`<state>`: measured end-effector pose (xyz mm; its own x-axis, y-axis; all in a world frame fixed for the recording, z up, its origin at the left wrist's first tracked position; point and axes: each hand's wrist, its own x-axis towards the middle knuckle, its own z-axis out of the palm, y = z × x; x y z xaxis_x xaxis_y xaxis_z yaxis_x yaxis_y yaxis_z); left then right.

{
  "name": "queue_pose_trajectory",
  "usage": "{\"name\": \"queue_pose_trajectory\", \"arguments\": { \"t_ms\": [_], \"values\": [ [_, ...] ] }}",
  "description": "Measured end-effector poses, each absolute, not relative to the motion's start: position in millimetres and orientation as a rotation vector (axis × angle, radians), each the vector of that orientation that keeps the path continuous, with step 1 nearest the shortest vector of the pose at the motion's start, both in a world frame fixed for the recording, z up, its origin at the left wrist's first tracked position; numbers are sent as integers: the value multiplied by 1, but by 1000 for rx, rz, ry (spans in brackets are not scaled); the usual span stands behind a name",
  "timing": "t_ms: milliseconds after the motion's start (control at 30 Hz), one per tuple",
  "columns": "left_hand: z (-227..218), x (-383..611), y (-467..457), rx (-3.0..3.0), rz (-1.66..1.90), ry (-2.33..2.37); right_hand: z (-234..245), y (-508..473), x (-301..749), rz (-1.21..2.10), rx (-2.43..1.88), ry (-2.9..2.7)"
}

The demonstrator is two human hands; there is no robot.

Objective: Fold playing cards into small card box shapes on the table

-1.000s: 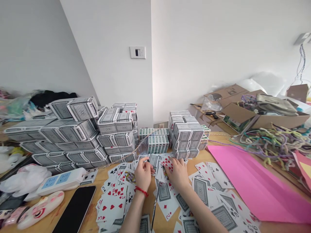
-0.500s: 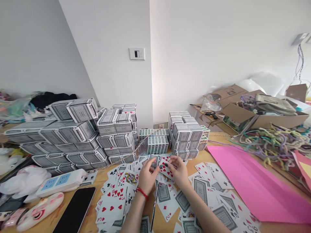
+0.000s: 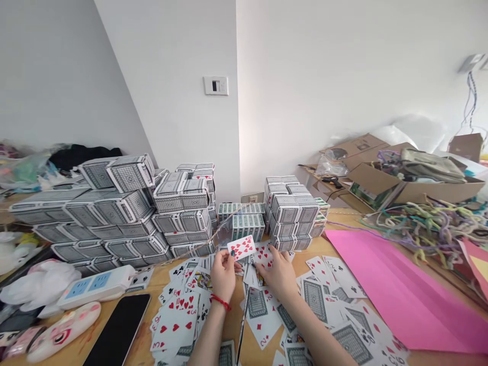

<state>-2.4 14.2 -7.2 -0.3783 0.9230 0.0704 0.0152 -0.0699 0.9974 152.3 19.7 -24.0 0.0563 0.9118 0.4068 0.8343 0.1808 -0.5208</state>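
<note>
While the left hand (image 3: 223, 274) pinches a ten of hearts (image 3: 241, 247) between thumb and fingers, raised with its face showing, the right hand (image 3: 281, 272) lies just beside it, thumb and fingers apart over another heart card (image 3: 264, 252) near the middle of the surface (image 3: 301, 262); whether it grips that card, I cannot tell. A red bracelet (image 3: 221, 302) circles the left wrist.

Loose playing cards spread on both sides of the forearms, some face up, some face down — a three of hearts (image 3: 175, 325) to the left, a two of diamonds (image 3: 261, 329) between the arms. Beyond the hands sit green-patterned boxes (image 3: 247, 227), flanked by card-covered blocks: a broad pile (image 3: 110, 208) at far left, a narrower stack (image 3: 181, 223) next to it, and another stack (image 3: 293, 213) on the right.

A smartphone (image 3: 118, 330) lies dark-screened at left, near a white power strip (image 3: 97, 287). Pink paper (image 3: 396, 290) lies at right, with tangled yarn-like strands (image 3: 415, 223) and an open cardboard box (image 3: 427, 192) beyond.
</note>
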Motion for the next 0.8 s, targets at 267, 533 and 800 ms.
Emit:
{"name": "queue_pose_trajectory", "arguments": {
  "t_ms": [267,533,800],
  "values": [
    [-7,-1,15,1045,1534,1483,-24,18,148,171,-1689,-1787],
    [-8,-1,16,1033,1545,1450,-29,20,146,288,-1625,-1664],
    [-7,-1,16,1010,1534,1449,-32,22,149,472,-1511,-1619]
  ]
}}
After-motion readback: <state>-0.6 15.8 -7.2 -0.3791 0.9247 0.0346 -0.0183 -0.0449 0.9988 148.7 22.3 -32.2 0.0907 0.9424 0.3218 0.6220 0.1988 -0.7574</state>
